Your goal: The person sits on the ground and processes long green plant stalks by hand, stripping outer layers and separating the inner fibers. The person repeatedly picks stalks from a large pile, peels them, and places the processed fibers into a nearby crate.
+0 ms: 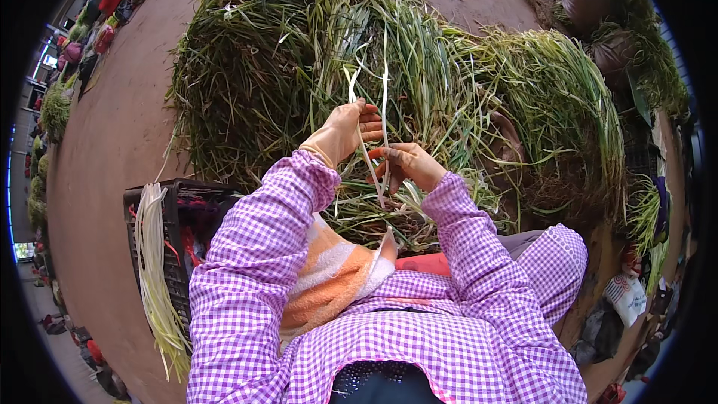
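Observation:
Both my hands are above a large heap of long green leafy stalks with roots [392, 56]. My left hand [350, 126] has a pale peeled stalk [367, 151] running down from its thumb, fingers spread to the right. My right hand [406, 163] pinches the lower part of pale stalks between thumb and forefinger; a long white one [385, 84] rises from there past my left fingertips. Whether both hands hold the same stalk is unclear. A bundle of pale stalks [152, 247] hangs over the side of a black plastic crate at my left.
The black plastic crate [188, 184] holds red and purple material. An orange and white towel [331, 269] lies over my lap. Filled sacks [586, 5] topped with greens stand at the upper right, and a white plastic bag [625, 297] lies at the right. Brown floor [106, 179] extends left.

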`<state>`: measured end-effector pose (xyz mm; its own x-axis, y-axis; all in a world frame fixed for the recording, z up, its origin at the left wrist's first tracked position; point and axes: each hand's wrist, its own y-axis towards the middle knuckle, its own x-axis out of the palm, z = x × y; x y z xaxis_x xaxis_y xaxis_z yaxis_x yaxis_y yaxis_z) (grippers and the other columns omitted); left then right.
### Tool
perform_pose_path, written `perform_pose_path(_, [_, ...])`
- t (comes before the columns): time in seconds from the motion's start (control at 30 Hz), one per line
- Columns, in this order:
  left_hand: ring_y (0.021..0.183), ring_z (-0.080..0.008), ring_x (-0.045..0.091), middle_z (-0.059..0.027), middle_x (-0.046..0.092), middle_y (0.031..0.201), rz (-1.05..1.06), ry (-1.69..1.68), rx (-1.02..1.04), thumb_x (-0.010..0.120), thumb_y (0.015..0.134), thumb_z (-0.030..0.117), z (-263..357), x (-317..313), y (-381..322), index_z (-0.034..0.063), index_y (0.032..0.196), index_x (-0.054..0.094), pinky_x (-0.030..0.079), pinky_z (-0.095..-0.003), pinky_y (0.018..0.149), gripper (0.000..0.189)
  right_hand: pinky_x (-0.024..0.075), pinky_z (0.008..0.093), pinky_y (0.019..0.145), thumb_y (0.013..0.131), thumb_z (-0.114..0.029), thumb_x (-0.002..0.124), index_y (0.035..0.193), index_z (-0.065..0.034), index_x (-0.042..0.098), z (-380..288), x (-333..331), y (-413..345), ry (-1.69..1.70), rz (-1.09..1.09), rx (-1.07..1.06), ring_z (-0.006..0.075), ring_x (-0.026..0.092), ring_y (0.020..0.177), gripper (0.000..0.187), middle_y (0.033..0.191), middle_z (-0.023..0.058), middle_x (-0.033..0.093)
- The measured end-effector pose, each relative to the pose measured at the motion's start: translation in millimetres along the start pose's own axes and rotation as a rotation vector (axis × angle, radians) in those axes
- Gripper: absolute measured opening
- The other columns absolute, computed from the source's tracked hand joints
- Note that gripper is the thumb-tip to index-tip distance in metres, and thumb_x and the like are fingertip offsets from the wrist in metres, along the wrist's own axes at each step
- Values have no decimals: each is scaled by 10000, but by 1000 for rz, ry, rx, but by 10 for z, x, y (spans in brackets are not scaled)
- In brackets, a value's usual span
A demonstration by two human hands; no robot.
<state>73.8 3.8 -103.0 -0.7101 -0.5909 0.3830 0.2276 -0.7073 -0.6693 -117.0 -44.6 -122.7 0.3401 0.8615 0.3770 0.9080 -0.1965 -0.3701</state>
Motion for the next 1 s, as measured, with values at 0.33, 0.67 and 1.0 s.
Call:
perform_pose_path(0.33, [483, -74, 398, 26, 520, 678, 163, 350, 109, 462, 1023, 225, -297, 53, 82, 73, 1025, 598, 301, -246, 425, 204, 574, 305, 671, 901, -94, 595, 1237, -4, 593, 271, 202, 85, -452, -31, 517, 171, 695, 754, 348, 950, 82, 708])
perform_pose_path(0.67, [898, -315, 649, -179, 667, 989, 265, 1051, 123, 533, 957, 246, -584, 42, 262, 15, 1196, 566, 489, -418, 775, 334, 453, 252, 485, 803, -502, 766, 1080, -7, 653, -281, -356, 718, -230, 664, 132, 112, 553, 516, 579, 741, 57, 640])
perform_pose_path(1.0, [952, -364, 637, -233, 653, 1022, 208, 1025, 56, 517, 852, 145, -522, 82, 135, -11, 1158, 564, 489, -434, 813, 348, 487, 265, 451, 925, -265, 672, 1029, -53, 652, 30, -472, 770, 133, 628, 88, 111, 562, 483, 237, 754, 18, 642])
